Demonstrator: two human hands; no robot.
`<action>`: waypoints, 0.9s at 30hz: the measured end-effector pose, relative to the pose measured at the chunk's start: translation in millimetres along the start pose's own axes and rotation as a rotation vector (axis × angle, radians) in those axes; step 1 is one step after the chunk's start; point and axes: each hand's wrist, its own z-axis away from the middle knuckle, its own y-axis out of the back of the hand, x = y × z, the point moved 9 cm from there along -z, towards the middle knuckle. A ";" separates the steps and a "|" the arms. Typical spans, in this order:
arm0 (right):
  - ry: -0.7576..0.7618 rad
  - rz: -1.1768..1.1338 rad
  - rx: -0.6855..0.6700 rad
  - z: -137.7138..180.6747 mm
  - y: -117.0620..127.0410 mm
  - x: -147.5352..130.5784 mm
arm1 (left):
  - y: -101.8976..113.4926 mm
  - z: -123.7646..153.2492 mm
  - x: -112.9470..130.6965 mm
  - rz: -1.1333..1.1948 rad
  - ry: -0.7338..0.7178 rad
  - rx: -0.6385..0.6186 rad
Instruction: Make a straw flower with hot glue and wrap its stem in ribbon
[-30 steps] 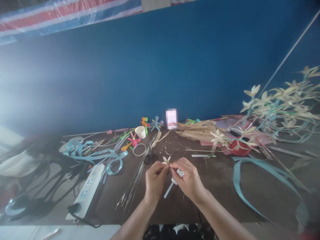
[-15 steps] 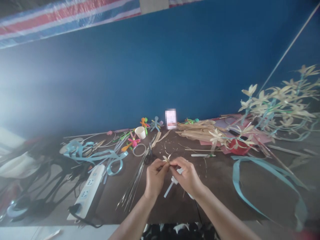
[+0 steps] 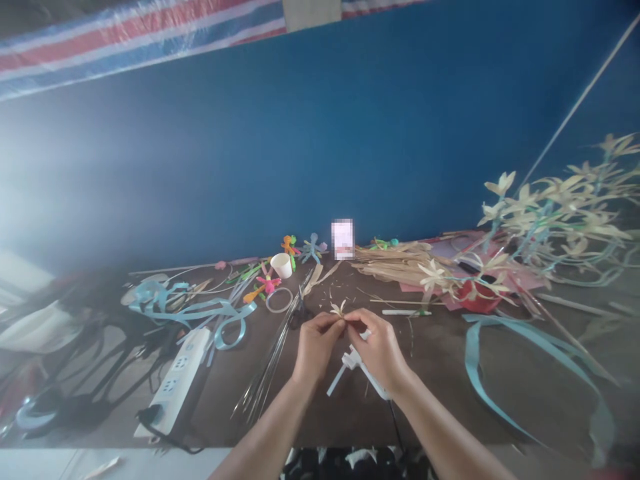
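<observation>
Between my fingertips is a small cream husk flower (image 3: 339,309), its petals pointing up and away from me. My left hand (image 3: 319,343) pinches its base from the left. From the other side my right hand (image 3: 376,343) pinches the same base, the fingertips of both hands nearly meeting. The lower end of the flower is hidden by the fingers. Under my right hand lies a white glue gun (image 3: 373,380) with a glue stick (image 3: 337,381) poking out toward the left. Black-handled scissors (image 3: 299,313) rest just beyond my left hand.
Thin wires (image 3: 265,383) and a white power strip (image 3: 177,380) lie to the left, with blue ribbon (image 3: 233,313) behind. A paper cup (image 3: 281,265) and a tape roll (image 3: 279,301) stand farther back. Dried husks (image 3: 395,262), a white pen (image 3: 406,312) and finished flowers (image 3: 555,207) are right.
Both hands have shifted slightly right, still pinching the flower. Its petals now stand more upright above the fingertips, and more of the glue gun shows.
</observation>
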 end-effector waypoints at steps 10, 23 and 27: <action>-0.164 -0.185 -0.017 1.9 -3.8 16.5 | 5.4 1.6 14.2 -0.133 -0.064 -0.012; -0.350 -0.572 -0.151 6.6 -24.6 31.0 | 11.7 -1.9 -6.8 0.104 0.108 -0.056; -0.416 -0.778 -0.179 8.1 -33.5 31.4 | 9.5 0.0 -4.7 0.119 0.105 -0.100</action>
